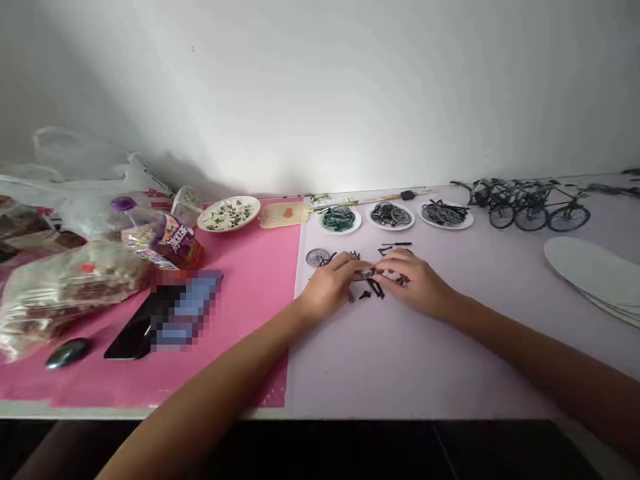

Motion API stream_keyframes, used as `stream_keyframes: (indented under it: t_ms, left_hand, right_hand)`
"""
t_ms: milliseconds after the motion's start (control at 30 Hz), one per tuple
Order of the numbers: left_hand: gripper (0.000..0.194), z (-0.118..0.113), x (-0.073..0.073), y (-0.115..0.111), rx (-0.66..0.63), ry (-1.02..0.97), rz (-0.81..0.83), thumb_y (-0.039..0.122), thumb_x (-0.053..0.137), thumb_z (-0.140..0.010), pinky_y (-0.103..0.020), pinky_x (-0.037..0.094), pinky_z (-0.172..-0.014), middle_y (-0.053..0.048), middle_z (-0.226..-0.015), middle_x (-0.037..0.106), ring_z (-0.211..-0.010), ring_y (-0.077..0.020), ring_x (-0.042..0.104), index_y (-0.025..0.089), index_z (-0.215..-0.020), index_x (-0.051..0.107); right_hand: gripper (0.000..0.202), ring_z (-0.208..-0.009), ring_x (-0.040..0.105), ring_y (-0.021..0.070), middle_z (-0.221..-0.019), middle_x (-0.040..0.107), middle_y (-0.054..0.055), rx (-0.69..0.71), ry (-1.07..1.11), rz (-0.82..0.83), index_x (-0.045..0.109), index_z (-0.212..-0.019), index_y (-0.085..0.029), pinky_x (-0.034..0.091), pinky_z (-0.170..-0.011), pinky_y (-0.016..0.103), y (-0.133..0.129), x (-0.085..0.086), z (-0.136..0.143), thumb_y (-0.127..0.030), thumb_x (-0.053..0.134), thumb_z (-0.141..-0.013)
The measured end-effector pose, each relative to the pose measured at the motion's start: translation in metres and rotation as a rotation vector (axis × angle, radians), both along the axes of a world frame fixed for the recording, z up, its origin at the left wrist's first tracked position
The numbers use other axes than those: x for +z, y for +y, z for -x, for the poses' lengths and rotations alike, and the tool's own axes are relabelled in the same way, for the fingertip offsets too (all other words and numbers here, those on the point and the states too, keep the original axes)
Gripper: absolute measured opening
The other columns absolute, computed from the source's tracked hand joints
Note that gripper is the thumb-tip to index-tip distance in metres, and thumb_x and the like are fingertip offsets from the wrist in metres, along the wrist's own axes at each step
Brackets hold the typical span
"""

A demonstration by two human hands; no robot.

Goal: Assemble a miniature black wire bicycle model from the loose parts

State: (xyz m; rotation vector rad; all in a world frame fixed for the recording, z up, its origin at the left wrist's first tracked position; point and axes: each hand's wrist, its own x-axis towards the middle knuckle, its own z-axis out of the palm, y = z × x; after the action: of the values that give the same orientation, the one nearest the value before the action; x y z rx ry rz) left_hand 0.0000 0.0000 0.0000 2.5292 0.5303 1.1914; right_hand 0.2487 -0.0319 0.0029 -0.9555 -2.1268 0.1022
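My left hand [327,288] and my right hand [417,279] meet over the pale mat, fingertips pinched on a small model bicycle part [367,273]. It looks greyish and partly rounded; the fingers hide most of it. A spoked toy wheel [318,257] lies just beyond my left hand. Between the hands and my body rest dark plastic pieces, among them a forked piece [375,288] and a little dark piece [365,295]. Thin black rods [397,244] lie beyond my right fingers, and more small parts are partly covered by both hands.
Along the wall stand plates of green parts [339,227], wheels [391,225] and black parts [445,223]. Assembled model bicycles [537,210] and stacked white discs [595,270] are at right. At left are a bowl [229,227], a drink bottle [163,233], bags [70,287] and a phone [135,327].
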Motion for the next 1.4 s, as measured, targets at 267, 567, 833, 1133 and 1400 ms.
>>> stream_keyframes:
  t_ms: [267, 567, 833, 1133, 1400]
  left_hand:
    - [0.057, 0.003, 0.0, -0.001, 0.029, 0.011, 0.024, -0.012, 0.048, -0.086, -0.031, 0.066, -0.089, -0.007, -0.115, 0.067, -0.101, -0.0172, 0.074, 0.021, -0.129, 0.065]
    - [0.056, 0.002, 0.006, -0.005, 0.084, 0.087, 0.012, -0.008, 0.046, -0.088, -0.031, 0.065, -0.085, -0.009, -0.12, 0.066, -0.105, -0.0194, 0.073, 0.022, -0.134, 0.06]
    - [0.069, -0.004, 0.01, -0.01, 0.093, 0.162, -0.061, 0.023, 0.051, -0.106, -0.042, 0.063, -0.097, -0.017, -0.137, 0.054, -0.12, -0.0274, 0.065, 0.026, -0.17, 0.023]
    - [0.08, -0.006, 0.005, -0.007, 0.055, 0.122, -0.111, 0.031, 0.061, -0.105, -0.047, 0.059, -0.106, -0.016, -0.135, 0.051, -0.124, -0.0295, 0.061, 0.029, -0.172, 0.017]
    - [0.077, -0.006, 0.005, -0.011, 0.044, 0.138, -0.064, 0.023, 0.059, -0.103, -0.05, 0.055, -0.112, -0.02, -0.141, 0.05, -0.134, -0.0326, 0.057, 0.023, -0.171, 0.022]
  right_hand:
    - [0.01, -0.091, 0.071, 0.0256, -0.095, 0.076, 0.007, 0.034, 0.02, 0.007, 0.074, -0.103, -0.024, 0.061, -0.079, 0.042, -0.001, 0.002, 0.005, -0.022, 0.065, -0.101]
    - [0.009, -0.086, 0.069, 0.0237, -0.091, 0.073, 0.007, 0.037, 0.071, 0.048, 0.073, -0.103, -0.024, 0.059, -0.074, 0.039, -0.001, 0.001, 0.007, -0.026, 0.064, -0.102]
    - [0.011, -0.072, 0.06, 0.0177, -0.087, 0.069, 0.003, 0.004, 0.159, 0.158, 0.072, -0.097, -0.024, 0.052, -0.066, 0.033, -0.006, 0.003, 0.008, -0.031, 0.066, -0.102]
    - [0.016, -0.071, 0.056, 0.0172, -0.084, 0.066, 0.003, 0.063, 0.157, 0.193, 0.072, -0.091, -0.024, 0.045, -0.062, 0.032, -0.007, 0.001, 0.009, -0.032, 0.066, -0.104]
    - [0.015, -0.071, 0.056, 0.0171, -0.084, 0.068, 0.003, 0.067, 0.136, 0.22, 0.074, -0.091, -0.024, 0.045, -0.061, 0.031, -0.008, 0.003, 0.009, -0.031, 0.066, -0.102]
